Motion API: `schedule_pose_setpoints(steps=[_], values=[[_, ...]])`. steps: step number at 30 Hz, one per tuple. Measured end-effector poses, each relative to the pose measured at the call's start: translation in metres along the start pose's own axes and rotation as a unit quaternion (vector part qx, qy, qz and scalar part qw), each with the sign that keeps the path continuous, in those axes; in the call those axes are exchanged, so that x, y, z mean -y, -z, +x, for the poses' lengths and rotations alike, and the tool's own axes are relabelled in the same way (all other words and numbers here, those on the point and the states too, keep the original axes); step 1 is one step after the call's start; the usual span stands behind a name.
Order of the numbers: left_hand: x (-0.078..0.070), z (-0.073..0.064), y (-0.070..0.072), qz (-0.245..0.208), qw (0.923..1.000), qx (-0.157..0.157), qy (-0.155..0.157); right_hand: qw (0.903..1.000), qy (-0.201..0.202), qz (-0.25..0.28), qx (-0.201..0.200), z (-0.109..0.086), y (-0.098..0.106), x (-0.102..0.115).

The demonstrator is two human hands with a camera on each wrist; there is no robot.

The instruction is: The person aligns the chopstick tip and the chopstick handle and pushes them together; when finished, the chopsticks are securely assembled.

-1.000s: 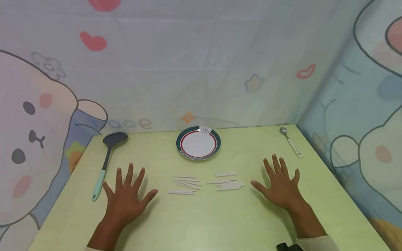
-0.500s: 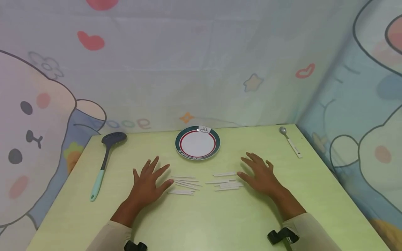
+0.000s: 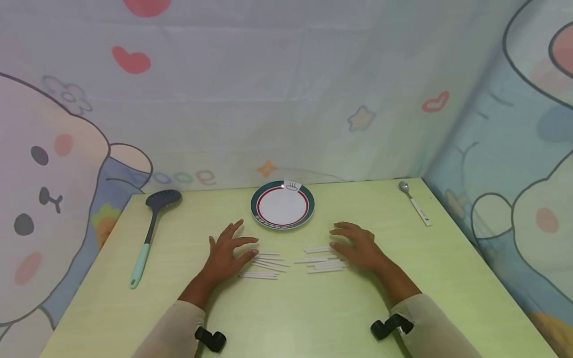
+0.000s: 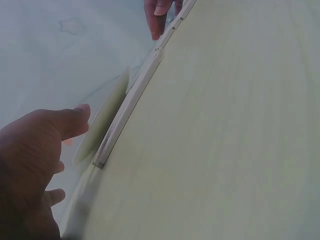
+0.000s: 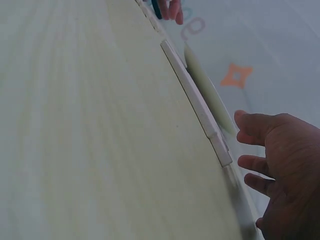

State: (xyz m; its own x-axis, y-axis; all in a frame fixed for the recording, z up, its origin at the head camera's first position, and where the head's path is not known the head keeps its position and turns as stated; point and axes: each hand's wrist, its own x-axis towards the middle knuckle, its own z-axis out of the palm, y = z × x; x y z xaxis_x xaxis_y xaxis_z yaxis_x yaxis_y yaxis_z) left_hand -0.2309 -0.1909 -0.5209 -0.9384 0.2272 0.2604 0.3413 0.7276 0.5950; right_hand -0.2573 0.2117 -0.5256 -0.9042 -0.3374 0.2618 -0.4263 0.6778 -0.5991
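Observation:
Two groups of thin white sticks lie on the table, a left group (image 3: 264, 275) and a right group (image 3: 324, 265). My left hand (image 3: 226, 256) is at the outer end of the left group, its fingers spread and its thumb overlapping the stick ends in the head view. At the right group's outer end is my right hand (image 3: 358, 246), fingers loosely bent. Neither hand holds anything. In the left wrist view the left thumb (image 4: 75, 122) points toward the sticks (image 4: 130, 107); the right wrist view shows the right fingers (image 5: 255, 162) beside the sticks (image 5: 197, 102).
A white plate (image 3: 283, 205) with a dark green rim stands behind the sticks. On the left lies a black slotted ladle (image 3: 154, 219) with a mint handle. A small spoon (image 3: 415, 204) with a white handle lies at the far right. A printed cloth (image 3: 250, 89) hangs behind.
Both hands have moved inward from the sides toward the stick groups, and their fingers have gone from widely spread to more relaxed. The sticks, plate, ladle and spoon stay in place.

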Motion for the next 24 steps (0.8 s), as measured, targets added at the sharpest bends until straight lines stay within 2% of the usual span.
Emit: schedule_pose_setpoints(steps=[6,10,15,24], values=[[0.0,0.006,-0.006,-0.028,0.9996,-0.01,0.001,0.9996,0.015,0.022,0.003,0.009,-0.005,-0.006],[-0.001,0.01,-0.008,-0.029,0.9995,-0.015,0.001,0.9987,0.017,0.045,0.016,0.014,-0.008,-0.007],[0.0,0.015,-0.013,-0.019,0.9996,-0.016,0.011,0.9969,0.0,0.068,0.04,0.019,-0.011,-0.005],[-0.001,0.016,-0.014,-0.009,0.999,-0.006,0.044,0.9958,-0.022,0.076,0.046,0.019,-0.014,-0.001]])
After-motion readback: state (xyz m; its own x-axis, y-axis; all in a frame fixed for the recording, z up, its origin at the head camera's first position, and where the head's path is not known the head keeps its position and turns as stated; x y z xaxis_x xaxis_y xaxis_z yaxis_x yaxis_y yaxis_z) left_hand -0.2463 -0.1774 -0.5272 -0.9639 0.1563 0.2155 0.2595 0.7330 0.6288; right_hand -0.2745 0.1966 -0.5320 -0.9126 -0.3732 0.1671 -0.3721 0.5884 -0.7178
